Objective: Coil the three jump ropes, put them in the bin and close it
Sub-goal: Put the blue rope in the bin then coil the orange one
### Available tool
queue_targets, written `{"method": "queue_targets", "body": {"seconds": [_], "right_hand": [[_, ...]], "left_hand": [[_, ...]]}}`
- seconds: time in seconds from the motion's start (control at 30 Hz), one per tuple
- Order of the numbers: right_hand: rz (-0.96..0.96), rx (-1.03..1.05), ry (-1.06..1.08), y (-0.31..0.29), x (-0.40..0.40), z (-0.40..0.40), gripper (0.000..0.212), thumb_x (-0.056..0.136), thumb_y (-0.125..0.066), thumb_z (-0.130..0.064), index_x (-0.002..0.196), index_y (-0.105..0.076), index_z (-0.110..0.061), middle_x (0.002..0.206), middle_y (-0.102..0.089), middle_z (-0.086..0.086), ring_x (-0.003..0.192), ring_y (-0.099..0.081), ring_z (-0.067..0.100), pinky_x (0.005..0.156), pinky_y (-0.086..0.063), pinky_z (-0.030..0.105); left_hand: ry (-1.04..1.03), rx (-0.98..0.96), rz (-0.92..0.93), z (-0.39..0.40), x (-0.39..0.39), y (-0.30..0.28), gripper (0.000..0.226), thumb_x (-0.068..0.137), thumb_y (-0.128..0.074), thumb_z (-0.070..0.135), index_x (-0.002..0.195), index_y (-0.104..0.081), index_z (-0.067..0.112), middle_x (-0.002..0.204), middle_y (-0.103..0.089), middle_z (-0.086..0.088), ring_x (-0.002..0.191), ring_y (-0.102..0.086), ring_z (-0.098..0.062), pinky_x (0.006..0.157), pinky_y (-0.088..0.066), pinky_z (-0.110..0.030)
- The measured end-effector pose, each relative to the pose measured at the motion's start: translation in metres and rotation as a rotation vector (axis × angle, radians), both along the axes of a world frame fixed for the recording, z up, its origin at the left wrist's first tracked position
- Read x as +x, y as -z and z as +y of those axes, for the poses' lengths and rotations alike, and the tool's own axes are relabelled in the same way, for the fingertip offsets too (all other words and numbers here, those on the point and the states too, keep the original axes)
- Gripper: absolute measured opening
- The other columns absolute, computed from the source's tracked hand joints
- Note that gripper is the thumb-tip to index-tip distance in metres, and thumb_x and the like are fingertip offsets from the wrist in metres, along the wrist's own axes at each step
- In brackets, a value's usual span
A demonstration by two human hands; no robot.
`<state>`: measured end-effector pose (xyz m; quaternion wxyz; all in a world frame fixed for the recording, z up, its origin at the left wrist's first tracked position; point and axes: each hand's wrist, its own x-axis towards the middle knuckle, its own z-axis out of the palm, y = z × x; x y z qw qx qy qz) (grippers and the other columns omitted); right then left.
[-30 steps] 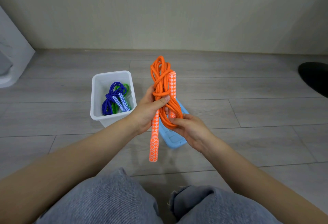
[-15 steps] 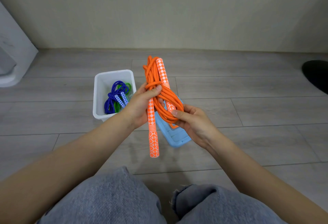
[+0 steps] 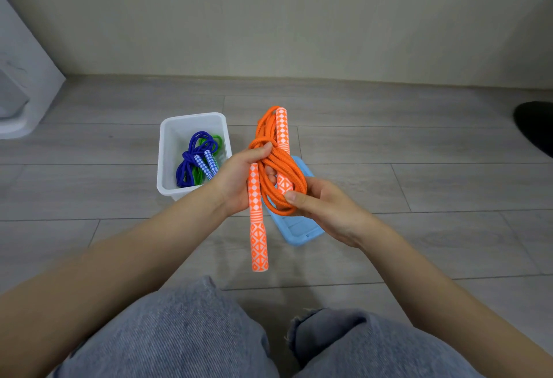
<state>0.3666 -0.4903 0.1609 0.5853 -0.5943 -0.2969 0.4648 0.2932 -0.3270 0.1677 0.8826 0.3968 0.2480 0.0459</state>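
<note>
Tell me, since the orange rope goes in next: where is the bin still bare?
The white bin is bare along its left wall and far end. The blue rope and green rope crowd the right side. Bare floor lies left of it.

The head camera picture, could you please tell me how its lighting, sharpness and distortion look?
Head view: soft, even light, no glare; faint shadow on the grey plank floor beneath the coiled orange jump rope; rope and white plastic bin sharp; floor lines bow from wide-angle distortion.
</note>
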Motion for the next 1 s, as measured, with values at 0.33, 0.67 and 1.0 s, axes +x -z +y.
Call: {"method": "queue_targets", "body": {"seconds": [0.33,0.67,1.0], "right_hand": [[-0.148,-0.051,-0.045,0.000,-0.006,-0.001,0.030,0.089,-0.064,-0.002,0.116,-0.061,-0.014,0.108,-0.066,0.001,0.099,-0.061,0.008,0.093,-0.051,0.026],[-0.465,-0.094,-0.016,0.008,0.006,-0.001,0.030,0.082,-0.070,-0.011,0.107,-0.065,-0.026,0.102,-0.070,0.000,0.097,-0.065,0.020,0.089,-0.054,0.038],[-0.085,-0.461,0.201,0.010,0.000,-0.001,0.044,0.087,-0.066,-0.044,0.106,-0.054,-0.006,0.083,-0.066,0.012,0.066,-0.064,0.020,0.061,-0.060,0.037]], "left_hand": [[0.083,0.012,0.019,-0.004,-0.002,0.000,0.033,0.083,-0.057,0.032,0.059,-0.061,0.010,0.045,-0.048,-0.002,0.042,-0.048,-0.014,0.053,-0.047,-0.024],[0.089,0.087,0.013,-0.002,-0.003,0.002,0.025,0.080,-0.061,0.032,0.078,-0.064,0.007,0.065,-0.050,-0.009,0.057,-0.050,-0.019,0.064,-0.044,-0.029],[-0.128,0.169,-0.133,-0.004,0.002,0.003,0.009,0.093,-0.054,0.008,0.096,-0.055,0.016,0.079,-0.064,-0.002,0.059,-0.060,-0.010,0.055,-0.051,-0.020]]}}
